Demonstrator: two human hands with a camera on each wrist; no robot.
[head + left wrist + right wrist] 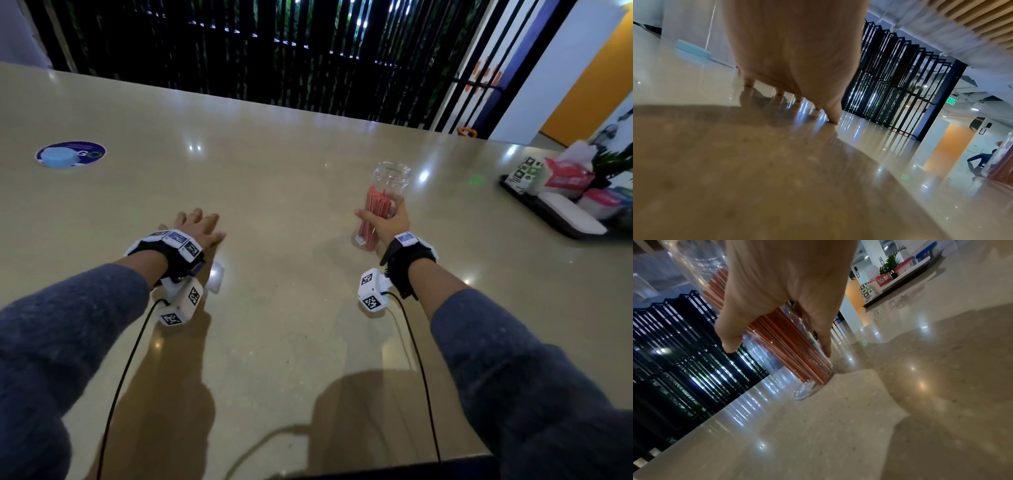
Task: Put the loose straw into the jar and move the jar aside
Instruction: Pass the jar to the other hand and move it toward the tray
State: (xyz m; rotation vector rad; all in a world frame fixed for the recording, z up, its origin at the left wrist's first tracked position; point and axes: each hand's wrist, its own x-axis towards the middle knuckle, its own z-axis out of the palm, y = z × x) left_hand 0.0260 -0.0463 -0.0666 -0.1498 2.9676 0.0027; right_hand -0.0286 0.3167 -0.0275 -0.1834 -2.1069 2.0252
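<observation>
Gripping the clear jar [383, 205] around its middle, your right hand [388, 222] has thumb on one side and fingers [824, 331] curled round the other, and the red straws [375, 209] stand bundled inside it. The jar's base looks to be on or just above the beige countertop [291, 325], right of centre; the right wrist view shows it leaning, and I cannot tell whether the base is fully seated. No loose straw shows anywhere on the counter, so the first half of the task looks done and only moving the jar aside is left.

Your left hand [197, 228] lies flat on the counter, fingers spread and holding nothing.

What could go wrong from here: the jar has no lid on it, so a tilt while you slide or lift it could spill straws from the mouth. The glossy counter gives little friction, and setting the jar down at a lean could tip it. Over to the right is a dark tray [548, 214] of packets and a plant; swinging the jar that way too far could knock it.

Writing: a green "EXIT" sign [951, 101] appears mirrored in the left wrist view. The blue round sticker [71, 154] at far left shows letters like "GO", partly covered by a pale blue lid [61, 158]. The tray's packet labels are too blurred to read.
</observation>
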